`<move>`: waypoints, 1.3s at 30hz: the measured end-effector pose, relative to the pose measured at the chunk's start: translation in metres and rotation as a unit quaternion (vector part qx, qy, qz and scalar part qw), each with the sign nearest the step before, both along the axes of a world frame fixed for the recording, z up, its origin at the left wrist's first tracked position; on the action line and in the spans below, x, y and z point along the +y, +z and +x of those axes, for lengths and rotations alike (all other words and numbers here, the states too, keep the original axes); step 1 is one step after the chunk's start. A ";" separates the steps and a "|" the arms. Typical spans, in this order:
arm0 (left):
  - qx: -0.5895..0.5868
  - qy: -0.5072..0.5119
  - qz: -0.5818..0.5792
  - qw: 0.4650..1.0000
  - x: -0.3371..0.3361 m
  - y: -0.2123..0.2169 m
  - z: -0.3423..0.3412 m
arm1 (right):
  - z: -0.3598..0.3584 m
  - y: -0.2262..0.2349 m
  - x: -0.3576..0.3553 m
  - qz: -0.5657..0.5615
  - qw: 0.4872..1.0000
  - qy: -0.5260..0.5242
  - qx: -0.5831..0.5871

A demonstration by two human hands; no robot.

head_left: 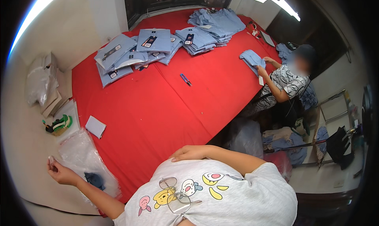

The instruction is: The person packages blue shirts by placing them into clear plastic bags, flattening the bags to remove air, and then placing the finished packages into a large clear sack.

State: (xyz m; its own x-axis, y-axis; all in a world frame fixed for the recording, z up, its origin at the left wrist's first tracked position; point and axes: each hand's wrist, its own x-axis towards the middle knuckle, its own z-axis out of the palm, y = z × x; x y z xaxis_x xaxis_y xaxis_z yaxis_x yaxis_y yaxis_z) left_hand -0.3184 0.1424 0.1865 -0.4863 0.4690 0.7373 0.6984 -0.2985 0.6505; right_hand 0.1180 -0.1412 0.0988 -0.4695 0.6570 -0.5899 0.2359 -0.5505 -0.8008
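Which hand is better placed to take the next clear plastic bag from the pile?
Probably the left. The left hand is at the edge of the clear plastic bags, fingers pinched together. The right hand rests against the grey shirt, away from the bags.

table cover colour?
Plain red table cover, seen in the head view; folded light blue shirts lie at its far end.

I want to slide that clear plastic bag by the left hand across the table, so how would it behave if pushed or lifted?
The clear plastic bag looks thin and crumpled, so it would probably flop and fold rather than keep its shape. It seems light, so a push may bunch it up on the red table cover. The left hand pinches its edge; the glossy film could be slippery.
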 end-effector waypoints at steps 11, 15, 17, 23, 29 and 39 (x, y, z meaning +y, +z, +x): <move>0.209 -0.614 -0.218 0.729 -0.170 0.004 0.324 | 0.014 0.033 0.025 0.319 0.881 -0.349 -0.029; 0.162 -0.688 -0.261 0.658 -0.183 0.001 0.396 | 0.086 -0.021 0.010 0.297 0.815 -0.487 0.100; 0.181 -0.686 -0.255 0.656 -0.167 -0.012 0.430 | 0.132 -0.023 0.000 0.279 0.757 -0.578 0.124; -0.167 -0.701 -0.460 0.519 -0.067 -0.101 0.590 | 0.335 -0.098 -0.078 0.052 0.602 -0.790 0.108; -0.226 -0.613 -0.486 0.581 0.035 -0.148 0.776 | 0.467 -0.163 -0.181 0.017 0.561 -0.826 0.056; -0.399 -0.435 -0.528 0.610 0.077 -0.147 0.911 | 0.481 -0.202 -0.230 -0.021 0.540 -0.836 0.097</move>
